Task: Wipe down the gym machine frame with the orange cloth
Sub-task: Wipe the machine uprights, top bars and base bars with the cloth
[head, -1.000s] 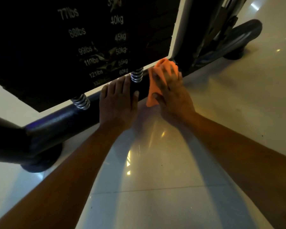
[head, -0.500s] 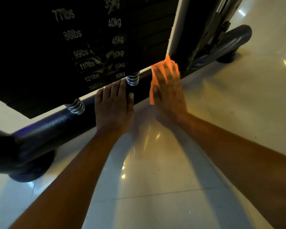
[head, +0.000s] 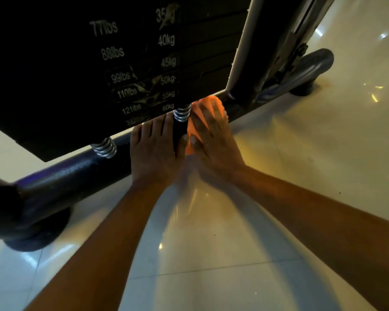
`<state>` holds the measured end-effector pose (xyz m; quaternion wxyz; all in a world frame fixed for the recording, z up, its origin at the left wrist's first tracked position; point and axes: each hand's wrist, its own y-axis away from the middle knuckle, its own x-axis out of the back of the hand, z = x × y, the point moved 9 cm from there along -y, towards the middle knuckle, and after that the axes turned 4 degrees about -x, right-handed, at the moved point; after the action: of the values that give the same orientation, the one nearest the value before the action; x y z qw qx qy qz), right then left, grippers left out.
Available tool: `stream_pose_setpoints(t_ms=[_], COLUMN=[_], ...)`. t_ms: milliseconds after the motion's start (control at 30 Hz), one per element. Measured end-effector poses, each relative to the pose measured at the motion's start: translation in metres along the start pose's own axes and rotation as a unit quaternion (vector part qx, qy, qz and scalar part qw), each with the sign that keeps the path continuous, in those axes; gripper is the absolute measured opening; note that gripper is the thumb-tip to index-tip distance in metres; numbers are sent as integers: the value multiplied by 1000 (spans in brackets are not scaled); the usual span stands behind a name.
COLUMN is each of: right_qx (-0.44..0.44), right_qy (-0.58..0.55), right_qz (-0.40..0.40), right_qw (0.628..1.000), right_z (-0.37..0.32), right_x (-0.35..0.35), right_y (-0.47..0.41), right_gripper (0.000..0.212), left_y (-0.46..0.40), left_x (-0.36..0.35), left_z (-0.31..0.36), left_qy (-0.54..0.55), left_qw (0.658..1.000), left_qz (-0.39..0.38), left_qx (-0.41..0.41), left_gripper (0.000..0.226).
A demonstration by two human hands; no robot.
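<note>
Orange cloth (head: 197, 133) lies pressed against the black base tube (head: 76, 176) of the gym machine frame, at 12 o'clock from our wrists, just right of the right-hand spring (head: 182, 113). Our right hand (head: 213, 142) holds it flat with straight, spread fingers; its outline is blurred. Our left hand (head: 154, 153) rests flat on the same tube at 9 o'clock of the cloth, fingers extended, grasping nothing, thumb touching the cloth's edge. The weight stack (head: 130, 70), labelled in lbs and kg, hangs above both hands. A second spring (head: 104, 148) sits at 9 o'clock of our left hand.
</note>
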<state>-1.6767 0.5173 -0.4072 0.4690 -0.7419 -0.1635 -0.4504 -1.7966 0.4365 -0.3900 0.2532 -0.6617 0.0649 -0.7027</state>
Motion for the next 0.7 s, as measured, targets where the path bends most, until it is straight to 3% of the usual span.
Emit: stream_pose_setpoints(t_ms=[67,133,267,333,433,533,633,700], right_qx=[29,-4,-69,-55,-12,-68,-109,-86], right_qy=[33,47,4,-15,26,7,-41,-61], right_qz=[-39,-46,21,-12,-66,-82,-39,-49], right_qw=[998,998,997,998,997,994,992,993], right_z=[24,59,31,15,47,84,53,33], right_x=[-1,4,10,0,2,11,9,3], right_y=[-6,-13,-3,6,2,-4,-3,-1], right_gripper=[65,65,56,62,65,63,59,59], left_y=[1,0,7,13,20,22,23,23], left_x=[0,0,0,-1,-4,-5,-5,-6], left_z=[0,1,4,8,16,17,14,14], left_qy=[-5,-21,-46,-48,-44,-49,-47,-45], left_qw=[1000,1000,999,998,997,997,997,997], left_qz=[-2,-7,-13,-2,6,5,5,3], left_qx=[-2,-1,15,42,68,65,65,66], left_gripper=[62,63,64,62,60,60,60,60])
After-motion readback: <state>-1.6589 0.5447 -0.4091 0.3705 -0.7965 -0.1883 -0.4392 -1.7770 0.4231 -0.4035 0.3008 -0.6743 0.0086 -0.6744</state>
